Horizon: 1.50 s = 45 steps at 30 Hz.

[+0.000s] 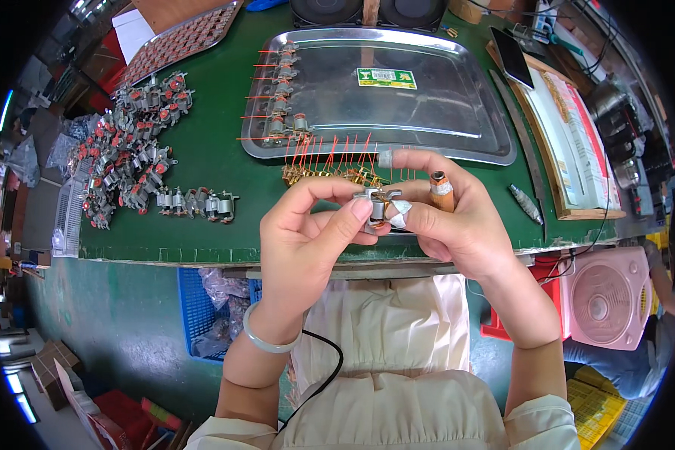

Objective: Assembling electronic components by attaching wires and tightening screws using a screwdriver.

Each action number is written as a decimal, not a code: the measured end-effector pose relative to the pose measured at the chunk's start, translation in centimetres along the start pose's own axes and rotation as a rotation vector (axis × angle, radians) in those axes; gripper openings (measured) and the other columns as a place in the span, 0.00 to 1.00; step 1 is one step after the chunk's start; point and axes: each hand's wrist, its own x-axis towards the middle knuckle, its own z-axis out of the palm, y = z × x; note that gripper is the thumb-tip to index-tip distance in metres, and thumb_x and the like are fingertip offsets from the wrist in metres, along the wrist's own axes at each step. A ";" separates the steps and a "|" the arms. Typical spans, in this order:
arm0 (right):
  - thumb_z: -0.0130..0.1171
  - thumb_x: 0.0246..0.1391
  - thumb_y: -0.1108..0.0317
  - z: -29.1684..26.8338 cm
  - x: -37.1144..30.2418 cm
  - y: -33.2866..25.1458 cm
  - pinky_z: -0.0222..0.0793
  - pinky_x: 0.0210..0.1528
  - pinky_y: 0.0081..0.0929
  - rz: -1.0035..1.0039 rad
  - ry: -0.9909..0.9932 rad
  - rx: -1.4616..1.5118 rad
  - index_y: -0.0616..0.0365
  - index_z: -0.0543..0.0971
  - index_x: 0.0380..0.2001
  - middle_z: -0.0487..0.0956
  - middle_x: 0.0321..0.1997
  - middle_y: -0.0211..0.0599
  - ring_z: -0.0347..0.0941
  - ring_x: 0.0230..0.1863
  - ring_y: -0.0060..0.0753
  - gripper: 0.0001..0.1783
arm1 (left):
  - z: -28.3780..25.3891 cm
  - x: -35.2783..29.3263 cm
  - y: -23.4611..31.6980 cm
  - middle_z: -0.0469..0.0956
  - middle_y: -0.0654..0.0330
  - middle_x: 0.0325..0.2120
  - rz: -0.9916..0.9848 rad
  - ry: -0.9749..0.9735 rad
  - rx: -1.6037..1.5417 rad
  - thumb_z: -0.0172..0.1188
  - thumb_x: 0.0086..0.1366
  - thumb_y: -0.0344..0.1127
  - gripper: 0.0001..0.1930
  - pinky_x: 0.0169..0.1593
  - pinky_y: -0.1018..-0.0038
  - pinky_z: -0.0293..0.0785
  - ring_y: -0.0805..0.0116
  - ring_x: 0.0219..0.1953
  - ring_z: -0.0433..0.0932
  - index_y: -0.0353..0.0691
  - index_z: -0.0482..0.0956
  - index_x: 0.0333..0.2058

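Note:
Between both hands, above the table's near edge, is a small silver metal motor part with a bracket-like frame. My left hand pinches it from the left with thumb and fingers. From the right, my right hand grips the same part, its taped thumb against it and its taped index finger stretched beyond. A brown cylindrical tool handle with a dark hollow end sticks up between the right hand's fingers; its other end is hidden. Just beyond the hands lies a row of brass-coloured pieces with red wires.
A steel tray holds a column of similar parts with red wires. At left are a heap of metal parts and a short row. A phone rests on a clipboard at right. A pink fan stands below the table.

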 end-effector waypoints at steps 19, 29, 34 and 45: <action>0.48 0.49 0.62 -1.0 -1.7 -1.8 0.60 0.21 0.20 -0.227 0.291 -0.710 0.66 0.68 0.34 0.72 0.20 0.35 0.67 0.21 0.22 0.16 | -1.0 0.1 0.4 0.76 0.50 0.34 -0.003 0.041 -0.096 0.55 0.55 0.21 0.15 0.34 0.77 0.76 0.65 0.31 0.78 0.32 0.65 0.42; 0.57 0.40 0.82 0.5 -2.4 3.6 0.68 0.36 0.22 -0.660 0.182 -0.749 0.67 0.72 0.39 0.75 0.34 0.42 0.72 0.34 0.30 0.18 | -0.7 -0.2 -0.6 0.72 0.49 0.42 0.000 0.092 -0.409 0.49 0.61 0.30 0.18 0.38 0.73 0.77 0.60 0.39 0.76 0.36 0.62 0.51; 0.55 0.46 0.79 1.7 -2.1 5.4 0.66 0.23 0.16 -0.654 0.315 -0.480 0.67 0.71 0.42 0.74 0.30 0.42 0.70 0.26 0.23 0.17 | -0.1 -0.1 -1.0 0.71 0.51 0.43 0.030 0.147 -0.461 0.49 0.61 0.31 0.18 0.41 0.74 0.76 0.61 0.41 0.75 0.37 0.62 0.51; 0.47 0.56 0.69 1.5 -1.7 5.1 0.60 0.17 0.12 -0.674 0.299 -0.598 0.64 0.70 0.45 0.72 0.24 0.34 0.63 0.16 0.15 0.15 | 0.1 -0.1 -0.9 0.72 0.51 0.42 0.161 0.204 -0.376 0.49 0.61 0.29 0.18 0.40 0.74 0.76 0.61 0.40 0.76 0.36 0.63 0.50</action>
